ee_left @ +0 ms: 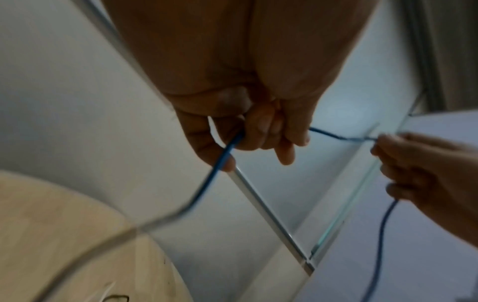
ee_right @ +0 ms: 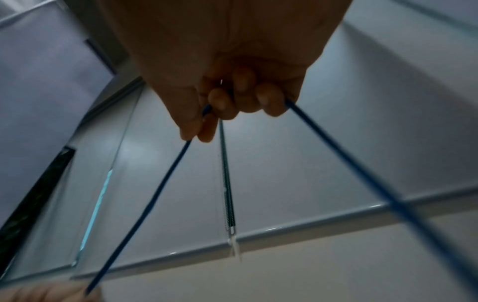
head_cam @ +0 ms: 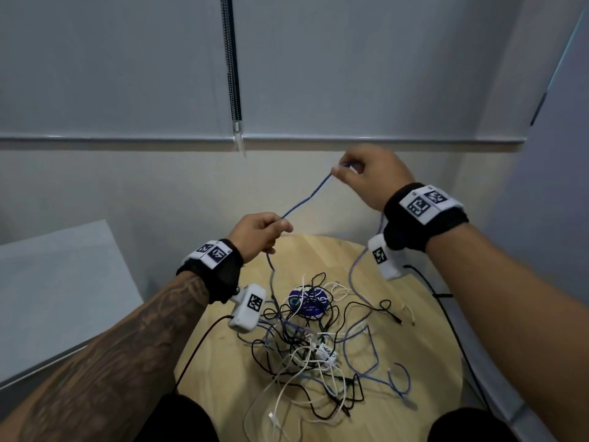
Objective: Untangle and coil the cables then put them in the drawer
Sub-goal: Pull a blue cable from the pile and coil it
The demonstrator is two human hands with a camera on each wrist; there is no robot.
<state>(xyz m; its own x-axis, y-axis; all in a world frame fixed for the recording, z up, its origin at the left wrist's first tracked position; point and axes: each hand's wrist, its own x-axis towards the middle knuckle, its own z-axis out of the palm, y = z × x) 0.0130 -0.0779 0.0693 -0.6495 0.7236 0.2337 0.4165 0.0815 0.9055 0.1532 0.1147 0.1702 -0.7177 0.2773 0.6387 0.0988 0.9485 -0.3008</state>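
A blue cable [head_cam: 306, 199] stretches taut between both raised hands above the round wooden table [head_cam: 424, 362]. My left hand [head_cam: 271, 231] grips it with curled fingers [ee_left: 261, 132]; from there the blue cable [ee_left: 214, 169] drops toward the table. My right hand [head_cam: 347, 170] is higher and further back, pinching the same blue cable [ee_right: 157, 192] between thumb and fingers [ee_right: 222, 104]; a second run leaves that fist toward the lower right. Below lies a tangle of black, white and blue cables [head_cam: 306, 346]. No drawer is in view.
A round dark blue disc [head_cam: 302, 303] lies under the tangle. A grey surface [head_cam: 57, 282] sits left of the table. Window blinds with a hanging bead chain [head_cam: 234, 90] fill the wall behind. Thin black leads from the wrist cameras trail over the table's edges.
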